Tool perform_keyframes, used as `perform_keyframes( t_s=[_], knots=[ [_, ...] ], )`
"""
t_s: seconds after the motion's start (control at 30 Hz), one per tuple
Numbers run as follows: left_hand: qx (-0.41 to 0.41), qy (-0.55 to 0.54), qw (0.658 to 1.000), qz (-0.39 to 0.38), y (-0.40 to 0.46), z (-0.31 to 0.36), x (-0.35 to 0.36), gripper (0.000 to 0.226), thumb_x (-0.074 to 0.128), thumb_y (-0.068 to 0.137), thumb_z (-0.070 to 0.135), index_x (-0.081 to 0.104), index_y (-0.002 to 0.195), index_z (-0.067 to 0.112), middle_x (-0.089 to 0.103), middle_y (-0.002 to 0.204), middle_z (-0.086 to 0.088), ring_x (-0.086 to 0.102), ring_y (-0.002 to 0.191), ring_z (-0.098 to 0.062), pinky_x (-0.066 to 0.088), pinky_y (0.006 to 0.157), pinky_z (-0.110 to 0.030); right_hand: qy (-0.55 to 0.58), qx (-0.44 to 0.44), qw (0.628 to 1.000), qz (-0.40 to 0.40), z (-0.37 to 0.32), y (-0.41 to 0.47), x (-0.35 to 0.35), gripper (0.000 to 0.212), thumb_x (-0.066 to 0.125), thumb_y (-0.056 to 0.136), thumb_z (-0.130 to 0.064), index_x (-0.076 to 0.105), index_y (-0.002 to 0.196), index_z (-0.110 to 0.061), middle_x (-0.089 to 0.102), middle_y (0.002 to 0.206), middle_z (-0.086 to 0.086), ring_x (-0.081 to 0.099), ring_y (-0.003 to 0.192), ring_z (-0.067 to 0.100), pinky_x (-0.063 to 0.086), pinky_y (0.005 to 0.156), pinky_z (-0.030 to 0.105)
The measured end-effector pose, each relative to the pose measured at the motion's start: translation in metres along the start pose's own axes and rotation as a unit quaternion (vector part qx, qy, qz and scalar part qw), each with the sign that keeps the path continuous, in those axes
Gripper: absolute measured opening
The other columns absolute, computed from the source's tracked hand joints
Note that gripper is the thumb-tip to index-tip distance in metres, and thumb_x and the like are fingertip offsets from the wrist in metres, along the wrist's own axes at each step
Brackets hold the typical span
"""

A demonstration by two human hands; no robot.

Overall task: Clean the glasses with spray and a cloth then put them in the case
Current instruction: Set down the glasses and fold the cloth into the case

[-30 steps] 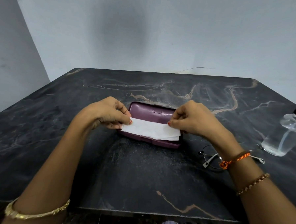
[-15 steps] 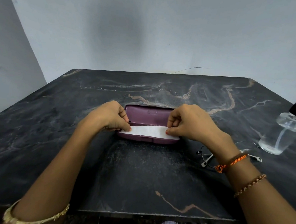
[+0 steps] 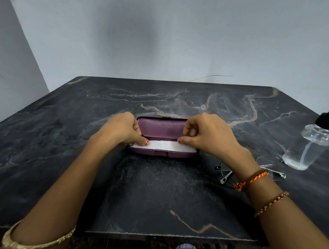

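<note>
Dark marble-patterned table (image 3: 156, 190) with pale veins, set against a grey wall (image 3: 164, 38). Near the middle, an open purple case (image 3: 159, 128), lid tipped back, tray facing up. In the tray, a white cloth (image 3: 164, 145), folded long and lying flat along its length. At the cloth's left end, the left hand (image 3: 121, 129), fingers curled, thumb and fingertips pinching the cloth. At the right end, the right hand (image 3: 209, 134), likewise curled, pinching the cloth. To the right of the case, on the table and partly hidden under the right wrist, the thin-framed glasses (image 3: 226, 173). Farther right, near the table edge, a clear spray bottle (image 3: 309, 147) with a black nozzle, tilted.
</note>
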State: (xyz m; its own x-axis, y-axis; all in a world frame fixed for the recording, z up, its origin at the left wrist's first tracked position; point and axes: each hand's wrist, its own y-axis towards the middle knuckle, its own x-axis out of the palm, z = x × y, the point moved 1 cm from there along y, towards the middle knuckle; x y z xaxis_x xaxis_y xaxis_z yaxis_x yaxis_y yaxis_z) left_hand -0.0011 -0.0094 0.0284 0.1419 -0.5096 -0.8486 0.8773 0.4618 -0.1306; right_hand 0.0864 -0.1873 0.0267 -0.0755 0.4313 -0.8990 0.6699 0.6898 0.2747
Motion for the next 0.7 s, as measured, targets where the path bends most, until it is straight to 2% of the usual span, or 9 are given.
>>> perform_keyframes(
  t_s=[0.13, 0.3, 0.37, 0.43, 0.5, 0.57, 0.63, 0.7],
  knots=[
    [0.021, -0.024, 0.999, 0.034, -0.002, 0.001, -0.002, 0.027, 0.077, 0.065, 0.032, 0.059, 0.057, 0.014, 0.054, 0.049, 0.002, 0.047, 0.048, -0.01, 0.034, 0.045, -0.023, 0.006, 0.005, 0.999, 0.034, 0.001, -0.002, 0.001, 0.02, 0.071, 0.071, -0.037, 0.057, 0.064, -0.025, 0.05, 0.053, -0.015, 0.051, 0.06, 0.009, 0.031, 0.048, 0.019],
    [0.032, -0.029, 0.997, 0.06, -0.003, 0.003, 0.0, 0.026, 0.077, 0.065, 0.032, 0.059, 0.056, 0.015, 0.051, 0.048, 0.006, 0.044, 0.047, -0.005, 0.03, 0.044, -0.021, 0.007, 0.003, 0.998, 0.064, 0.001, -0.002, 0.003, 0.025, 0.066, 0.074, -0.045, 0.063, 0.07, -0.021, 0.053, 0.058, -0.012, 0.053, 0.065, 0.011, 0.039, 0.055, 0.025],
    [0.044, -0.026, 0.996, 0.079, -0.002, 0.003, -0.001, 0.026, 0.077, 0.064, 0.034, 0.059, 0.056, 0.017, 0.05, 0.048, 0.007, 0.045, 0.049, -0.005, 0.03, 0.045, -0.021, 0.018, -0.001, 0.995, 0.101, 0.0, -0.002, 0.001, 0.024, 0.062, 0.078, -0.045, 0.063, 0.071, -0.022, 0.05, 0.055, -0.013, 0.052, 0.062, 0.011, 0.036, 0.052, 0.023],
    [0.069, -0.031, 0.992, 0.106, -0.003, 0.004, 0.0, 0.024, 0.076, 0.064, 0.035, 0.06, 0.059, 0.018, 0.051, 0.049, 0.008, 0.047, 0.052, -0.007, 0.037, 0.051, -0.023, 0.026, -0.003, 0.99, 0.137, -0.002, -0.003, -0.001, 0.02, 0.058, 0.083, -0.039, 0.066, 0.078, -0.021, 0.055, 0.058, -0.011, 0.055, 0.063, 0.014, 0.036, 0.053, 0.024],
    [0.108, -0.061, 0.981, 0.151, -0.006, 0.008, 0.002, 0.021, 0.075, 0.065, 0.035, 0.064, 0.063, 0.018, 0.052, 0.048, 0.006, 0.048, 0.05, -0.007, 0.043, 0.062, -0.025, 0.035, -0.001, 0.986, 0.163, -0.003, -0.004, -0.004, 0.017, 0.055, 0.086, -0.029, 0.068, 0.086, -0.018, 0.067, 0.068, -0.003, 0.062, 0.071, 0.021, 0.042, 0.058, 0.027],
    [0.154, -0.096, 0.962, 0.202, -0.016, 0.017, 0.004, 0.017, 0.073, 0.068, 0.034, 0.067, 0.069, 0.018, 0.057, 0.048, 0.002, 0.052, 0.046, -0.008, 0.047, 0.065, -0.024, 0.036, 0.009, 0.985, 0.169, -0.001, -0.008, -0.011, 0.016, 0.053, 0.086, -0.022, 0.068, 0.091, -0.018, 0.072, 0.082, 0.001, 0.065, 0.08, 0.023, 0.047, 0.064, 0.031],
    [0.205, -0.111, 0.939, 0.254, -0.032, 0.029, 0.007, 0.008, 0.07, 0.073, 0.029, 0.069, 0.073, 0.021, 0.062, 0.054, 0.003, 0.055, 0.049, -0.009, 0.051, 0.064, -0.027, 0.031, 0.012, 0.985, 0.167, 0.004, -0.016, -0.022, 0.021, 0.052, 0.085, -0.016, 0.068, 0.098, -0.02, 0.072, 0.094, 0.0, 0.065, 0.085, 0.021, 0.05, 0.07, 0.033],
    [0.252, -0.146, 0.917, 0.272, -0.05, 0.041, 0.013, 0.002, 0.068, 0.074, 0.022, 0.069, 0.073, 0.023, 0.062, 0.056, 0.01, 0.052, 0.048, -0.004, 0.05, 0.058, -0.02, 0.034, 0.022, 0.982, 0.183, 0.014, -0.03, -0.034, 0.023, 0.053, 0.084, -0.015, 0.068, 0.099, -0.024, 0.071, 0.099, -0.003, 0.066, 0.084, 0.017, 0.05, 0.069, 0.03]
  ],
)
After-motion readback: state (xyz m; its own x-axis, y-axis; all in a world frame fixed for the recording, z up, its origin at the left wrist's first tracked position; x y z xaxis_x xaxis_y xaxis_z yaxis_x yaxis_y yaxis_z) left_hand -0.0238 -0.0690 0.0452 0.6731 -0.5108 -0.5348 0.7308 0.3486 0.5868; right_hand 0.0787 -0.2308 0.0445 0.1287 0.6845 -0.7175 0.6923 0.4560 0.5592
